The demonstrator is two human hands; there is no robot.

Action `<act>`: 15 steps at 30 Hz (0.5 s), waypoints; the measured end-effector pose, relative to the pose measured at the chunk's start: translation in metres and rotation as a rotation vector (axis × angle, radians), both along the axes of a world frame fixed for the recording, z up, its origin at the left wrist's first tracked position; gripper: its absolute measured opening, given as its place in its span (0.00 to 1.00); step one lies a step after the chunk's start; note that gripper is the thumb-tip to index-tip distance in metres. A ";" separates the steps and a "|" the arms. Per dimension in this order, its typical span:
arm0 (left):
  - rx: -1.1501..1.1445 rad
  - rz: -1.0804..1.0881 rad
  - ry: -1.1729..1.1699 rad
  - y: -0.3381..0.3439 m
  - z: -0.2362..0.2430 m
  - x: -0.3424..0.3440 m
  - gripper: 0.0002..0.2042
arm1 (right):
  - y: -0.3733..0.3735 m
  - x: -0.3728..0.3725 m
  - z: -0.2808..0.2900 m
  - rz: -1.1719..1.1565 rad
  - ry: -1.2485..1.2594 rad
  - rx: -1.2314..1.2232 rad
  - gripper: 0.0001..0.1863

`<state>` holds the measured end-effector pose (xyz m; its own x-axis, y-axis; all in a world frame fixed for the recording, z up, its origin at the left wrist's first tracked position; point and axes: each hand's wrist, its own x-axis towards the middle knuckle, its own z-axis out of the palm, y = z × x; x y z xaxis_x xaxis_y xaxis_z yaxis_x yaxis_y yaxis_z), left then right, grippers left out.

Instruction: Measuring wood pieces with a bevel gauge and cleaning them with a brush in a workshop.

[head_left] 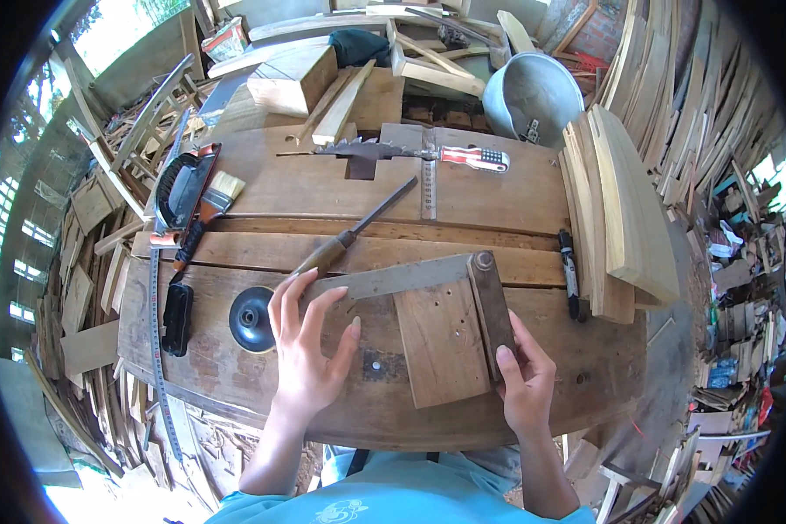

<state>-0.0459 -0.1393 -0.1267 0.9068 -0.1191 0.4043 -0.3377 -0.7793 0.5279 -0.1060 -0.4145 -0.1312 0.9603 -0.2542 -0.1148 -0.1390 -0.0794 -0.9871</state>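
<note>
A sliding bevel lies around the top and right edges of a small wooden board on the workbench. My right hand grips the bevel's dark stock from the right, thumb on top. Its thin metal blade reaches left along the board's far edge. My left hand hovers by the blade's free end, fingers spread and curved; whether a fingertip touches the blade I cannot tell. Just beyond those fingers lies a chisel with a wooden handle. A round black disc sits left of my left hand.
On the workbench lie a hand plane, a brush, a tape measure, a saw blade with a striped handle and a black marker. Curved boards stand at right. A grey bucket is behind.
</note>
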 end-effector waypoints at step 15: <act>0.000 -0.003 -0.004 0.000 -0.002 -0.001 0.21 | 0.000 0.002 -0.001 0.005 -0.032 0.005 0.26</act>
<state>-0.0464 -0.1392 -0.1288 0.9049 -0.1217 0.4078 -0.3421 -0.7782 0.5267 -0.1039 -0.4142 -0.1322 0.9649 -0.2485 -0.0851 -0.1068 -0.0753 -0.9914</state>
